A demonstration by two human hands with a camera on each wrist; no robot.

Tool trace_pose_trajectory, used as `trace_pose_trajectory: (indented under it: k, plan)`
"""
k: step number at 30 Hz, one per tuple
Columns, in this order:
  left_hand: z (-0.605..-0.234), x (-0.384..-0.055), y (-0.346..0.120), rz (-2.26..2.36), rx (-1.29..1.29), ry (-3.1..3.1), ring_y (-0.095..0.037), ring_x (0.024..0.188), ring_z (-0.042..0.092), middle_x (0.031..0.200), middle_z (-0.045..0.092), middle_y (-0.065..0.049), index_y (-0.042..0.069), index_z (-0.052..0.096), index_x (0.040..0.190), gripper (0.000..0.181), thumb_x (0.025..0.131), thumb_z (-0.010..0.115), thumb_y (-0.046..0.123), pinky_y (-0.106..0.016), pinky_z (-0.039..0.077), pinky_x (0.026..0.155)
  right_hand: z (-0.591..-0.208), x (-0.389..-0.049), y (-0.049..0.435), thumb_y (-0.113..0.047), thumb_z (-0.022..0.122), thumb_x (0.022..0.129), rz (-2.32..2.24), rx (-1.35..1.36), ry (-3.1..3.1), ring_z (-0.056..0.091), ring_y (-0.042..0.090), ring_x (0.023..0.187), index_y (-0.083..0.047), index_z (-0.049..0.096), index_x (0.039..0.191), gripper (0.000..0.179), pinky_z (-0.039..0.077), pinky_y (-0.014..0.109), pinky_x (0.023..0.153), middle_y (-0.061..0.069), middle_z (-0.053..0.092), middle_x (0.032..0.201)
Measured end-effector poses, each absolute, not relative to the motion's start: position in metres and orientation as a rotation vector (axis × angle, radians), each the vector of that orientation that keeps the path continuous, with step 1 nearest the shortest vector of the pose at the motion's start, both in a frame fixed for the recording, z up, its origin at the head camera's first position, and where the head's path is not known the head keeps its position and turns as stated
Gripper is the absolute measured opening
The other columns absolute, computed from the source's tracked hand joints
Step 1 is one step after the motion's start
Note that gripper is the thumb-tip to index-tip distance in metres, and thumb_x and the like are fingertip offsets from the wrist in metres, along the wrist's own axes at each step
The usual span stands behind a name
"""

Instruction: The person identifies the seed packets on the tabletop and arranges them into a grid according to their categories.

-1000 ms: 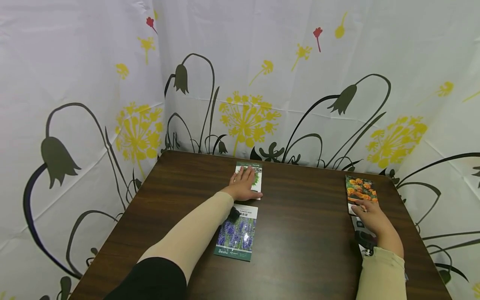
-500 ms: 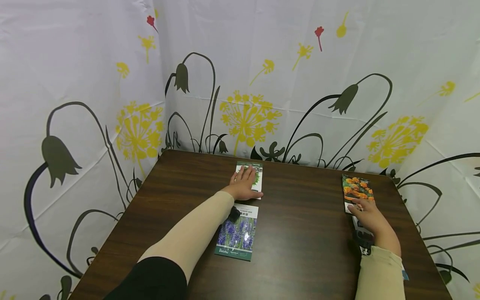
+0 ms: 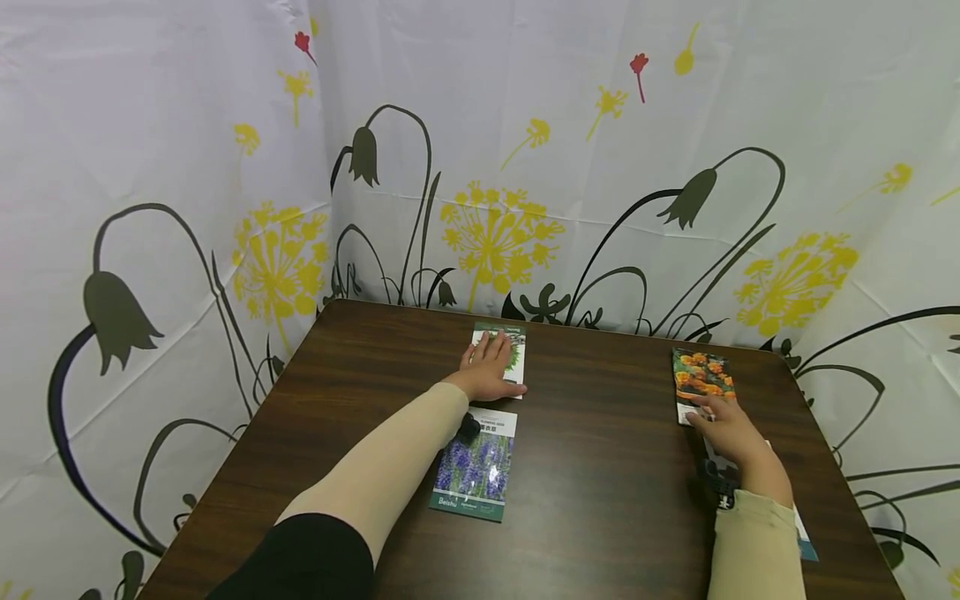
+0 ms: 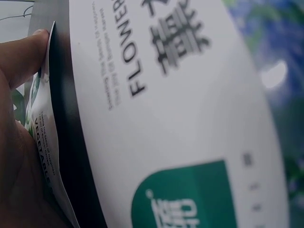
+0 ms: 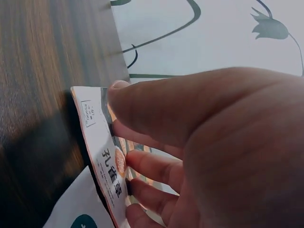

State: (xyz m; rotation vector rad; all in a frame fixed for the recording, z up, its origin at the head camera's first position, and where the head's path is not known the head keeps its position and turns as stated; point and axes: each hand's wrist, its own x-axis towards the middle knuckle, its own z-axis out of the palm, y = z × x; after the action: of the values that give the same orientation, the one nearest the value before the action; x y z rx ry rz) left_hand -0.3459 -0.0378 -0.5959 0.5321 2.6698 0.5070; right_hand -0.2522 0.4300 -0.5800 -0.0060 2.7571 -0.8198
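Note:
My left hand lies with spread, straight fingers on a vegetable seed packet with a green leafy print, near the table's back edge. Just in front of it lies a purple-flower seed packet, its white top end filling much of the left wrist view. At the right, the fingertips of my right hand rest on the white end of an orange-flower seed packet. Thumb and fingers are spread over this packet in the right wrist view. Another white packet is mostly hidden beneath my right forearm.
The dark wooden table carries the packets in two groups, left and right. Behind it and along both sides hangs a white curtain printed with flowers. A small black device sits at my right wrist.
My right hand and the orange-flower packet have slid to the left across the table. More of the packet beneath the right forearm shows. My left hand has stayed in place.

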Motion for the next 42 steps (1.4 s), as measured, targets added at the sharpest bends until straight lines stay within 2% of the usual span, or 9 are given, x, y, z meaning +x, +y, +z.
trace_pose_trajectory:
  k: [4, 9, 16, 24, 26, 29, 31, 36, 42]
  plan:
    - [-0.597, -0.347, -0.038, 0.500, 0.532, 2.666, -0.033, 0.170, -0.022, 0.185, -0.017, -0.007, 0.015, -0.004, 0.177, 0.110, 0.104, 0.058, 0.068, -0.062, -0.007, 0.137, -0.579, -0.252, 0.426, -0.035, 0.057, 0.114, -0.797, -0.022, 2.767, 0.039, 0.069, 0.143, 0.007, 0.049, 0.156, 0.060, 0.038, 0.080, 0.113, 0.046, 0.036, 0.154]
    - [-0.600, -0.349, -0.038, 0.516, 0.522, 2.653, -0.031, 0.170, -0.024, 0.184, -0.019, -0.005, 0.016, -0.005, 0.177, 0.109, 0.105, 0.059, 0.066, -0.060, -0.009, 0.137, -0.579, -0.253, 0.420, -0.027, 0.061, 0.112, -0.808, -0.077, 2.813, 0.055, 0.058, 0.125, 0.009, 0.056, 0.149, 0.052, 0.049, 0.071, 0.101, 0.037, 0.049, 0.137]
    - [-0.614, -0.359, -0.038, 0.559, 0.502, 2.626, -0.026, 0.167, -0.032, 0.182, -0.026, 0.000, 0.021, -0.011, 0.176, 0.112, 0.103, 0.060, 0.068, -0.058, -0.015, 0.135, -0.582, -0.256, 0.410, -0.022, 0.070, 0.106, -0.814, -0.130, 2.856, 0.055, 0.046, 0.108, 0.009, 0.064, 0.141, 0.047, 0.049, 0.062, 0.091, 0.030, 0.054, 0.123]
    - [-0.619, -0.363, -0.038, 0.574, 0.489, 2.625, -0.024, 0.167, -0.031, 0.182, -0.025, 0.003, 0.023, -0.011, 0.176, 0.113, 0.102, 0.061, 0.069, -0.058, -0.016, 0.135, -0.584, -0.258, 0.403, -0.018, 0.077, 0.101, -0.800, -0.134, 2.845, 0.049, 0.060, 0.126, 0.000, 0.068, 0.137, 0.042, 0.045, 0.074, 0.101, 0.032, 0.054, 0.132]
    - [-0.620, -0.364, -0.038, 0.571, 0.481, 2.622, -0.023, 0.167, -0.032, 0.182, -0.026, 0.004, 0.024, -0.011, 0.176, 0.114, 0.102, 0.062, 0.070, -0.058, -0.017, 0.135, -0.585, -0.259, 0.402, -0.016, 0.078, 0.100, -0.802, -0.136, 2.838, 0.051, 0.053, 0.118, -0.003, 0.069, 0.136, 0.039, 0.047, 0.068, 0.097, 0.028, 0.054, 0.126]
    - [-0.620, -0.364, -0.038, 0.564, 0.475, 2.623, -0.023, 0.167, -0.032, 0.181, -0.026, 0.006, 0.025, -0.011, 0.176, 0.114, 0.101, 0.062, 0.070, -0.057, -0.017, 0.135, -0.586, -0.260, 0.400, -0.012, 0.079, 0.098, -0.819, -0.160, 2.822, 0.047, 0.042, 0.107, -0.004, 0.069, 0.133, 0.037, 0.043, 0.057, 0.088, 0.022, 0.051, 0.116]
    - [-0.619, -0.364, -0.038, 0.567, 0.479, 2.626, -0.024, 0.167, -0.031, 0.182, -0.026, 0.005, 0.024, -0.011, 0.176, 0.114, 0.101, 0.062, 0.070, -0.058, -0.017, 0.135, -0.585, -0.260, 0.399, -0.010, 0.082, 0.096, -0.818, -0.175, 2.829, 0.049, 0.042, 0.108, -0.006, 0.069, 0.133, 0.039, 0.045, 0.057, 0.088, 0.021, 0.051, 0.116]
    - [-0.618, -0.363, -0.037, 0.566, 0.485, 2.633, -0.025, 0.167, -0.030, 0.182, -0.025, 0.003, 0.023, -0.010, 0.176, 0.114, 0.101, 0.062, 0.070, -0.058, -0.016, 0.135, -0.583, -0.259, 0.395, -0.009, 0.085, 0.093, -0.805, -0.192, 2.840, 0.051, 0.050, 0.117, -0.008, 0.069, 0.140, 0.050, 0.047, 0.068, 0.096, 0.027, 0.054, 0.125]
    - [-0.618, -0.362, -0.038, 0.552, 0.487, 2.628, -0.025, 0.167, -0.032, 0.182, -0.026, 0.003, 0.023, -0.011, 0.176, 0.112, 0.103, 0.061, 0.069, -0.058, -0.016, 0.135, -0.581, -0.258, 0.388, -0.007, 0.085, 0.091, -0.813, -0.213, 2.837, 0.047, 0.053, 0.116, -0.005, 0.061, 0.151, 0.065, 0.046, 0.067, 0.094, 0.030, 0.051, 0.127]
